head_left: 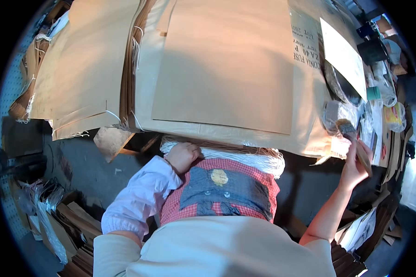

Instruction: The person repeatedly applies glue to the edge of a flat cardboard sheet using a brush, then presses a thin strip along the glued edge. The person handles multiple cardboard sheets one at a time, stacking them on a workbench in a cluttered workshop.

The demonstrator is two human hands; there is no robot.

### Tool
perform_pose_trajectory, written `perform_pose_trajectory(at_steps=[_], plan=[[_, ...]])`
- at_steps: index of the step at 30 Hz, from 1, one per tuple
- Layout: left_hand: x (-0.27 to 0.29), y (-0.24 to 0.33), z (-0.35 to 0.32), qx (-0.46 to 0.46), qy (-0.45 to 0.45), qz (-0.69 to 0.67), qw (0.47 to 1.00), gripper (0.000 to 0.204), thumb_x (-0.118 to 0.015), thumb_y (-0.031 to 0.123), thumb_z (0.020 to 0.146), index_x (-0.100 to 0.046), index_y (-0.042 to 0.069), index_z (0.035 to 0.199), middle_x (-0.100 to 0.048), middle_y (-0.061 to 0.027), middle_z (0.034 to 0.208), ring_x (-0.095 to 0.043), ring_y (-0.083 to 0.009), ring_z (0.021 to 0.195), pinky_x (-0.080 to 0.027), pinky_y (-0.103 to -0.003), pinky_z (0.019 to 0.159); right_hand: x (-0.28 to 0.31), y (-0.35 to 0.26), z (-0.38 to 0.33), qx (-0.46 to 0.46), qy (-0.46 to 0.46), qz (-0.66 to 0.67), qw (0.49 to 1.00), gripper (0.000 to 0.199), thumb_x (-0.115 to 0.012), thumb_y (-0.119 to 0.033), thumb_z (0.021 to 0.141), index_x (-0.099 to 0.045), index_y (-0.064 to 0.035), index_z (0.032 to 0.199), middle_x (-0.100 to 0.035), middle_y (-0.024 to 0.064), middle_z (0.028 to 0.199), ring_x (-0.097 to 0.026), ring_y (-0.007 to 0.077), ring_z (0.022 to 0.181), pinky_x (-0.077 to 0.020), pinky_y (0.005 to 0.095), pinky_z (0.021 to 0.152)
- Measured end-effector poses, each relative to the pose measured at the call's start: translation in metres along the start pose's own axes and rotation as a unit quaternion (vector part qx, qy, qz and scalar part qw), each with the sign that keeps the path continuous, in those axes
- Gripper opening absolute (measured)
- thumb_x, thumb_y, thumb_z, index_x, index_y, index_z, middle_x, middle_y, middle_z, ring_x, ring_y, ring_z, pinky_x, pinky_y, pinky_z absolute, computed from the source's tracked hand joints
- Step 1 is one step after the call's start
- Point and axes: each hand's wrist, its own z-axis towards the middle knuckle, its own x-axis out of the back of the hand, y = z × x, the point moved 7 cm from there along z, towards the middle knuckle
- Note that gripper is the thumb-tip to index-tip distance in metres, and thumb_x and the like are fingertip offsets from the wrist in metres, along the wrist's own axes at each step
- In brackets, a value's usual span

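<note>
My right hand (pixel 354 168) is closed round the wooden handle of a brush (pixel 345 128), its bristles pointing up and away from me, over the right front corner of the table. Just beyond the bristles sits something wrapped in clear plastic (pixel 339 113). Curled fingers of my left hand (pixel 184 155) press on the left end of a bundle of white cords (pixel 259 159) with brown paper edges, between the table and my lap; the fingertips are partly hidden. A large flat brown paper sheet (pixel 226 69) lies across the table in front of me.
Stacks of brown paper with white cords (pixel 85 64) cover the table's left side. At the right are a white sheet (pixel 342 53), a dark round container (pixel 339 85), a green lid (pixel 373 93) and plastic bags. Cardboard (pixel 78 214) stands on the floor at my left.
</note>
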Motion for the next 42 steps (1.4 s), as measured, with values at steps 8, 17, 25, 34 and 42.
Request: perform_pose_trajectory(at_steps=[8,17,25,34,42], plan=[[0.079,0.019,-0.044,0.135,0.184,-0.241,0.943,0.006,-0.058,0.006,0.082,-0.055,0.003,0.086,-0.059,-0.0114,0.080,-0.058,-0.0333,0.077,-0.045,-0.041,0.065,-0.145,-0.138,-0.052,-0.123,-0.174,0.300,0.930,0.005,-0.064,-0.004,0.084,-0.065,0.0005,0.083,-0.060,0.0026,0.072,-0.052,0.0074,0.060,-0.0402,0.0219,0.055],[0.163,0.017,-0.045,0.108,0.232,0.100,0.961,0.023,-0.058,0.002,0.069,-0.056,0.000,0.092,-0.058,-0.0153,0.122,-0.057,-0.0250,0.085,-0.048,-0.035,0.068,-0.276,-0.203,-0.085,-0.118,-0.310,0.257,0.908,0.016,-0.071,-0.013,0.079,-0.068,0.0032,0.078,-0.066,0.0080,0.064,-0.063,0.0129,0.059,-0.0502,0.0276,0.058],[0.154,0.008,-0.026,0.124,0.192,0.145,0.963,0.014,-0.056,0.010,0.072,-0.054,0.004,0.084,-0.057,-0.0197,0.125,-0.060,-0.0216,0.083,-0.050,-0.033,0.065,-0.199,-0.124,-0.040,0.011,-0.165,0.026,0.986,0.026,-0.071,-0.019,0.075,-0.059,-0.0013,0.059,-0.058,0.0108,0.050,-0.060,0.0237,0.045,-0.0470,0.0321,0.046],[0.148,0.008,-0.024,0.143,0.160,0.139,0.967,0.022,-0.059,-0.004,0.066,-0.053,-0.001,0.087,-0.054,-0.0227,0.127,-0.059,-0.0269,0.086,-0.051,-0.035,0.073,-0.190,-0.136,-0.033,0.092,-0.213,-0.121,0.965,0.024,-0.070,-0.017,0.078,-0.061,-0.0004,0.064,-0.059,0.0131,0.055,-0.059,0.0223,0.049,-0.0470,0.0321,0.048],[0.151,0.003,-0.016,0.126,0.184,0.120,0.967,0.018,-0.055,-0.005,0.069,-0.052,-0.003,0.087,-0.054,-0.0243,0.125,-0.059,-0.0330,0.086,-0.050,-0.039,0.074,-0.236,-0.184,-0.081,-0.118,-0.246,0.352,0.895,0.006,-0.069,-0.009,0.075,-0.064,-0.0080,0.076,-0.066,0.0064,0.074,-0.065,0.0191,0.065,-0.0528,0.0303,0.060]])
